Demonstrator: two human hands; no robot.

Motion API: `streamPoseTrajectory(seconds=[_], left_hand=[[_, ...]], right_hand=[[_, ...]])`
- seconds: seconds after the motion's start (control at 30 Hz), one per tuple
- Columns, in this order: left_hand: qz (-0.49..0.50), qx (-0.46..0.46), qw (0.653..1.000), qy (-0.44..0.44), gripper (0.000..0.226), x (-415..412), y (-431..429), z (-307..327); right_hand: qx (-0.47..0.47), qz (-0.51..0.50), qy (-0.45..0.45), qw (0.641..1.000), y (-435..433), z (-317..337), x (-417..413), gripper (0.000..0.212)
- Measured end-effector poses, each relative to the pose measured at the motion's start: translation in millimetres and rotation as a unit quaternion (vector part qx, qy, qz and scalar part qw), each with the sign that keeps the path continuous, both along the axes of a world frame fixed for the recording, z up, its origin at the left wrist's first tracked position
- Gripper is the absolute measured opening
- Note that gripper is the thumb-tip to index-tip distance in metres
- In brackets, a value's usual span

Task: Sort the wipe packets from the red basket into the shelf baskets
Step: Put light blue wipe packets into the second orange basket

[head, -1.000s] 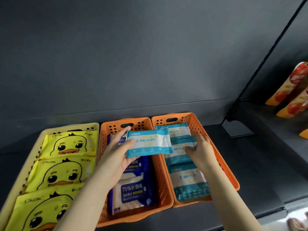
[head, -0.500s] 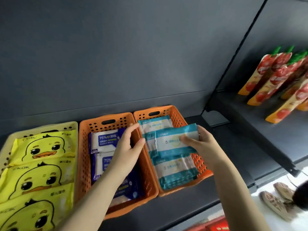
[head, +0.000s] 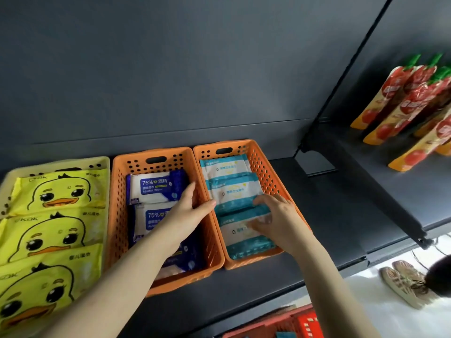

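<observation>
Well to the left of the left hand (head: 188,215), a yellow basket (head: 103,162) holds duck-print packets (head: 56,191) lying flat in a row. Just under that hand is the middle orange basket (head: 117,215) with navy alcohol wipe packets (head: 151,186). The hand itself is loose, fingers straight and thumb spread towards the wall shared with the next basket, holding nothing.

To its right, the right orange basket (head: 268,172) carries the teal-and-white wipe packets (head: 227,189), overlapped like tiles. The right hand (head: 278,220) lies spread on the nearest of them, fingers splayed and pressing it down; whether the thumb is tucked under an edge I cannot tell.

These packets look light, soft and a bit slick: film pouches that sag when lifted by a corner. I would take one across its short width, thumb on top and fingers beneath, near the middle, and slide it in flat.

Below the right forearm, the red basket (head: 305,323) peeks in at floor level. Well to the right of that hand, tomato pouches (head: 402,106) lean on another shelf.
</observation>
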State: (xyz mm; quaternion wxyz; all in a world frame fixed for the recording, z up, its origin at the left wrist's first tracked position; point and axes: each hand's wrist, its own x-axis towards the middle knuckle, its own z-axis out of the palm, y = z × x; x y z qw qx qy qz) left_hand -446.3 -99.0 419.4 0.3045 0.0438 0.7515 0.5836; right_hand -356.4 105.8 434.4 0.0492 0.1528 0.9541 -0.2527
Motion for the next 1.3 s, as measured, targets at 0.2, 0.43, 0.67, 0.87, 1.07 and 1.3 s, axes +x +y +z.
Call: streamPoseTrajectory(seconds=[0.2,0.43,0.67,0.87,1.07,1.3], left_hand=[[0.003,0.009,1.0,0.007,0.074,2.6,0.0,3.9],[0.0,0.01,1.0,0.023,0.072,3.7,0.2,7.0],[0.002,0.005,1.0,0.026,0.074,3.8,0.6,7.1],[0.005,-0.002,1.0,0.02,0.077,2.6,-0.5,6.5],[-0.001,-0.01,1.0,0.017,0.081,-0.5,-2.8,1.0],[-0.019,-0.045,0.998,0.025,0.088,-6.2,-7.6,-5.7]], right_hand=[[0.026,0.023,0.01,0.999,-1.6,-1.3,0.2,0.056],[0.096,0.185,-0.022,0.978,7.5,-2.8,-13.2,0.065],[0.057,0.208,-0.01,0.976,15.5,-10.9,-15.3,0.048],[0.037,0.167,0.058,0.984,15.8,-1.2,-33.1,0.05],[0.042,0.159,0.061,0.985,5.0,-15.4,-56.7,0.035],[0.034,0.15,0.052,0.987,7.2,-16.3,-58.2,0.035]])
